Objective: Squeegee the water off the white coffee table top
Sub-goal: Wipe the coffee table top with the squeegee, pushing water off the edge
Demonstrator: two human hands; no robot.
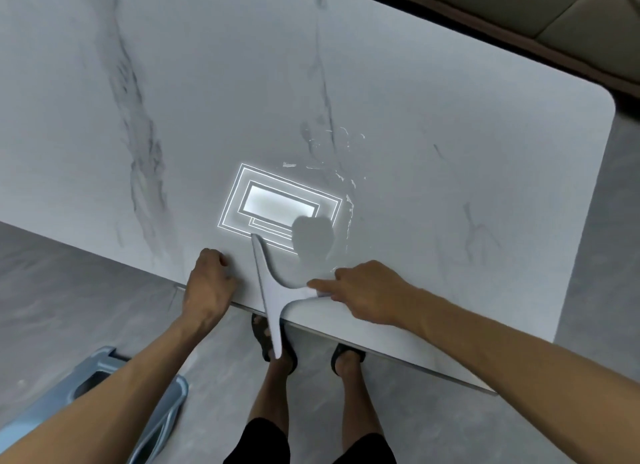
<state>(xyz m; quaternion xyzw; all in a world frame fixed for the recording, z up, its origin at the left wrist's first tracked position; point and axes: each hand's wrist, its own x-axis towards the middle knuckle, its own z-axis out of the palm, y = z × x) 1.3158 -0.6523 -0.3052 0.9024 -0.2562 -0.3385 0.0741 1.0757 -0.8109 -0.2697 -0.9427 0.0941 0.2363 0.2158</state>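
Squeegee (272, 290) sits at the near edge of the white marbled surface (450, 152), its blade running from the ceiling-light reflection (277, 204) out past the edge, the lower tip hanging over the floor above a sandalled foot (277, 346). Right hand (367, 290) lies on the handle, which branches to the right, fingers stretched along it and closed over its end. Left hand (207, 283) is curled loosely, holding nothing, resting on the near edge just beside the blade. Water streaks (343, 172) glint beyond the squeegee, toward the right of the reflection. Down at the lower left, on the floor, a blue-grey plastic object (114, 387) peeks out behind the left forearm.
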